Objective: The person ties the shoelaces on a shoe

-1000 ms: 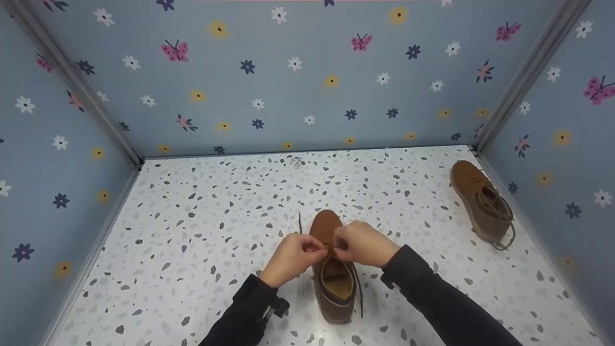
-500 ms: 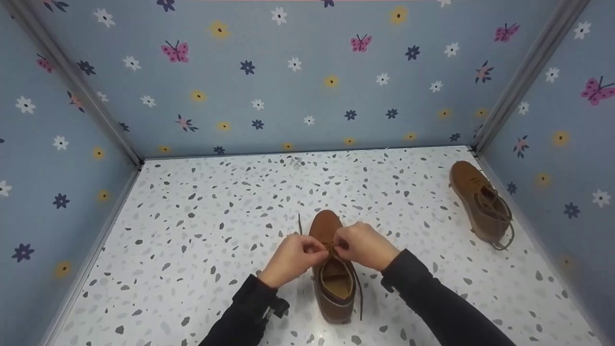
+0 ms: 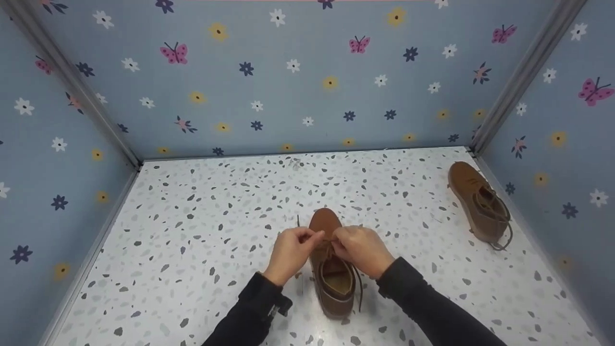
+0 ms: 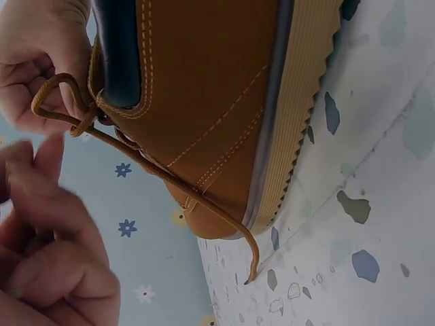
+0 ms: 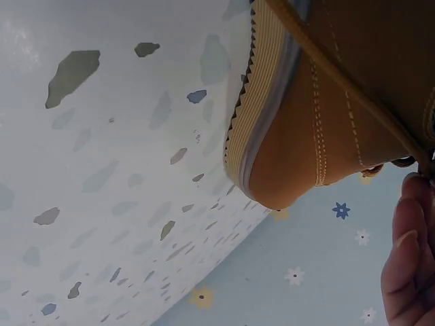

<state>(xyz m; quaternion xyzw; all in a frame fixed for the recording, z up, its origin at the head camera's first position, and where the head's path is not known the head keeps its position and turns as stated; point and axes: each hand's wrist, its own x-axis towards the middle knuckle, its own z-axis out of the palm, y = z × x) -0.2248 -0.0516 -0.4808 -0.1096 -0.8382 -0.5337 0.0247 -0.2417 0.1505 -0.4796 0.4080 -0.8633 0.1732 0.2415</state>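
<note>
A brown lace-up shoe (image 3: 325, 222) stands on the floor, toe pointing away from me. My right hand (image 3: 362, 247) pinches the shoelace (image 5: 353, 88) over the front of the shoe's opening; in the right wrist view its fingertips sit right at the lace. My left hand (image 3: 290, 252) is opposite, fingers bent, thumb and index tips close to the right fingers. In the left wrist view a small loop of lace (image 4: 58, 78) stands out from the knot, just above the blurred left fingers (image 4: 61, 217). I cannot tell whether they hold lace. One lace end reaches the floor on the left side.
A second brown shoe (image 3: 480, 202), its laces loose, stands by the right wall. The white speckled floor (image 3: 192, 230) meets blue flowered panels (image 3: 288, 96) at the back and both sides, with grey metal posts (image 3: 528, 77) at the corners.
My left hand has shifted forward towards the toe, its fingertips moving up from the knot. The right hand has turned slightly and stays at the laces. The shoe stays in place.
</note>
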